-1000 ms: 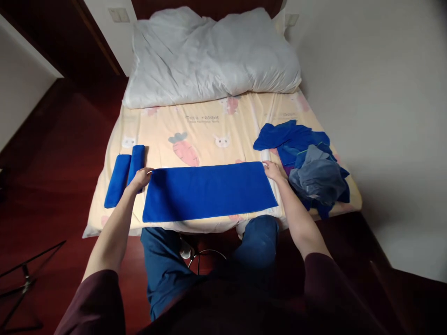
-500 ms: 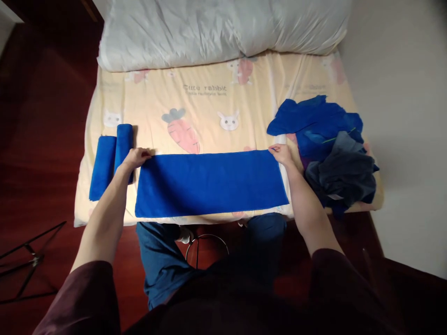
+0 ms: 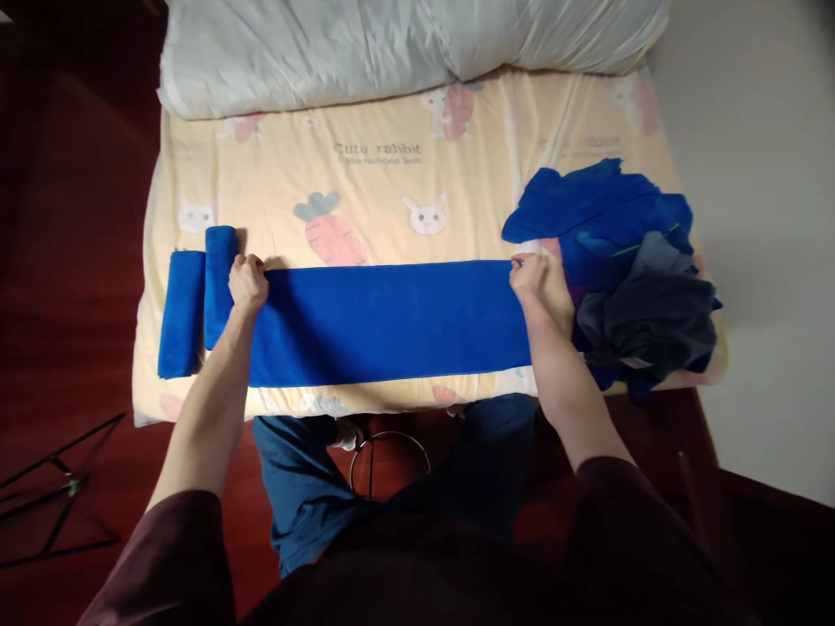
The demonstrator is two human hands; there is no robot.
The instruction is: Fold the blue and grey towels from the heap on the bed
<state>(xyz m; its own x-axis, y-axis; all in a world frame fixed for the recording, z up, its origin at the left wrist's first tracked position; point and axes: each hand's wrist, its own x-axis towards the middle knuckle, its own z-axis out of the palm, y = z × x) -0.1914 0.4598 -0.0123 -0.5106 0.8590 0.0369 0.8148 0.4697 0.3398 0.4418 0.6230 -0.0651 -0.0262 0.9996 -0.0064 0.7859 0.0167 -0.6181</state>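
A blue towel [image 3: 391, 322] lies flat as a long folded strip across the bed near its front edge. My left hand [image 3: 249, 281] is closed on the strip's far left corner. At the far right corner, my right hand [image 3: 530, 275] pinches the cloth, with the wrist and forearm covering part of the right end. Two folded blue towels lie side by side left of my left hand: an outer one [image 3: 181, 313] and an inner one [image 3: 220, 287]. The inner one is close beside the hand.
A rumpled pile of blue cloths [image 3: 606, 209] and a dark grey cloth [image 3: 652, 317] lies on the right of the bed. Behind is a pale quilt [image 3: 404, 52]. The yellow sheet [image 3: 378, 204] has rabbit prints. A black stand [image 3: 69, 487] is on the floor at left; a wall borders the right.
Both hands have moved slightly away from me, and the blue towel has shifted farther from the bed's front edge. The hands still hold its far corners. The view has tilted a little.
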